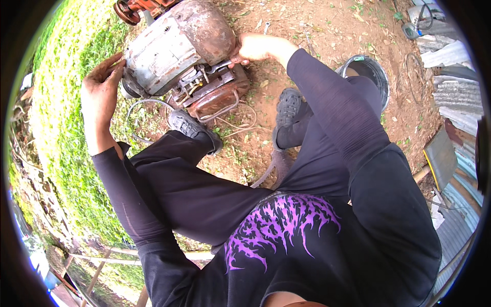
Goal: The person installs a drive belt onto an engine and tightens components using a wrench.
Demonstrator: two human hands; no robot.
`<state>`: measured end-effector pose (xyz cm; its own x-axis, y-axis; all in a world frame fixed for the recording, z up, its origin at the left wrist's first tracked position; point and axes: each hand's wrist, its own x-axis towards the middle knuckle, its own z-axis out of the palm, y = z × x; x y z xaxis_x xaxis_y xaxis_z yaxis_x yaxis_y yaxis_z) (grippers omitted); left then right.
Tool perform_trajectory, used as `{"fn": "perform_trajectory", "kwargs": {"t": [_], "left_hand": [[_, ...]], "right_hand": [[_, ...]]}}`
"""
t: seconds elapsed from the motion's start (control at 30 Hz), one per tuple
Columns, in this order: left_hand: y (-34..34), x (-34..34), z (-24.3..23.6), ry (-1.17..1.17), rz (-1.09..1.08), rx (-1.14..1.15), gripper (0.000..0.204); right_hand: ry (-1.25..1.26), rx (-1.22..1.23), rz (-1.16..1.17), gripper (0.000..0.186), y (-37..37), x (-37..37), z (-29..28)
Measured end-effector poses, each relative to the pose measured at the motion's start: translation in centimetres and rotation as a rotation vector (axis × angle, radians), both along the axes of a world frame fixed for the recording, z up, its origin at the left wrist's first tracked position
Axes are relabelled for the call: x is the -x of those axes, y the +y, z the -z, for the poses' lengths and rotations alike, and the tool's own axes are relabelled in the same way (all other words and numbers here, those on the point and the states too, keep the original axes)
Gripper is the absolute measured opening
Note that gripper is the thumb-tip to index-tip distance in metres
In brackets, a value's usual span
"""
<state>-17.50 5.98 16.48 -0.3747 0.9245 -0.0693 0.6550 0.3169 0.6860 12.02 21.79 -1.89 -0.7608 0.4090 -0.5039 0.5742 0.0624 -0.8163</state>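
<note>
A worn electric motor, grey with rusty brown patches, lies on the ground in front of me. On its near side an uncovered terminal box shows wires and metal parts. My left hand is at the motor's left end, fingers stretched and thumb apart, seemingly touching its edge. At the right end, beside the box, my right hand is closed around a slim shiny metal tool that looks like a spanner. Its far end lies over the box, partly hidden by my fingers.
A rusty base with a metal handle sits below the motor. Cables loop near my shoes. A dark bucket stands beside my right knee. Another spanner lies on the dirt. Corrugated sheets line the right; grass grows at left.
</note>
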Motion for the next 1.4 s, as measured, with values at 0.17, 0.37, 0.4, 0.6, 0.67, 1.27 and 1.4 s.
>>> {"fn": "perform_trajectory", "kwargs": {"t": [0.17, 0.37, 0.4, 0.6, 0.67, 1.27, 1.4], "left_hand": [[0.1, -0.8, -0.4, -0.007, -0.025, -0.022, 0.032], [0.3, -1.2, -0.6, -0.001, -0.036, -0.016, 0.031], [0.0, -1.1, -0.5, 0.003, -0.037, -0.020, 0.032], [0.1, -0.2, 0.2, -0.061, -0.006, -0.030, 0.034], [-0.5, 0.0, -0.4, -0.091, -0.027, -0.012, 0.034], [0.2, -1.2, -0.9, 0.036, -0.046, -0.020, 0.033], [0.2, -0.5, -0.3, -0.019, -0.068, -0.044, 0.031]], "right_hand": [[-0.040, 0.439, 0.259, 0.022, -6.7, -0.9, -0.5], [0.444, 0.499, 1.223, 0.027, -20.7, 10.6, 2.1], [0.589, 0.540, 1.356, 0.031, -21.6, 12.3, 1.8], [0.525, 1.016, 1.026, 0.020, -21.3, 7.2, 0.2], [0.361, 1.091, 0.871, 0.019, -21.4, 4.1, -1.6], [0.057, -0.168, 0.008, 0.020, -2.2, -1.7, -0.7], [0.013, -0.136, -0.081, 0.021, -0.8, -0.9, 0.0]]}}
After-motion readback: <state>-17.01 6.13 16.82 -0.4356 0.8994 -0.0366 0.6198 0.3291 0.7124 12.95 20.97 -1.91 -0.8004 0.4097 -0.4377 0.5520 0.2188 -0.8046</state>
